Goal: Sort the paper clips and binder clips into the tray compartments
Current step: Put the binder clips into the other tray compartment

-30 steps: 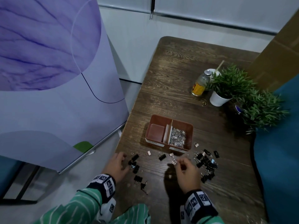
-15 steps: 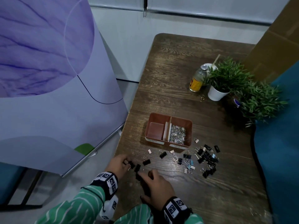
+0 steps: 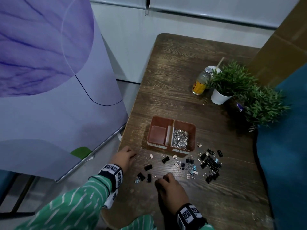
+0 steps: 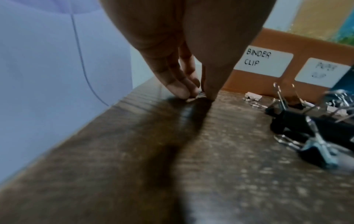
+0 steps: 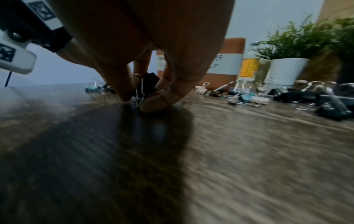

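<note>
A brown two-compartment tray (image 3: 182,124) sits mid-table. Its left compartment, labelled BINDER CLIP (image 4: 263,62), is bare; the right holds a heap of silver paper clips (image 3: 180,138). Binder clips (image 3: 210,163), mostly black, lie scattered in front of the tray. My left hand (image 3: 133,157) is by the table's left edge, where thumb and fingertips (image 4: 180,91) pinch a small silver paper clip (image 4: 198,96) lying on the wood. My right hand (image 3: 157,181) pinches the wire handle (image 5: 138,98) of a black binder clip (image 3: 149,177).
A yellow-labelled bottle (image 3: 200,82), a white-potted plant (image 3: 220,96) and a second plant (image 3: 265,105) stand at the back right. A purple panel (image 3: 58,80) borders the table's left edge. A blue seat (image 3: 285,155) is on the right.
My right hand has crossed from the clip pile on the right to the clips at the front left. My left hand has shifted off those clips toward the table's left edge.
</note>
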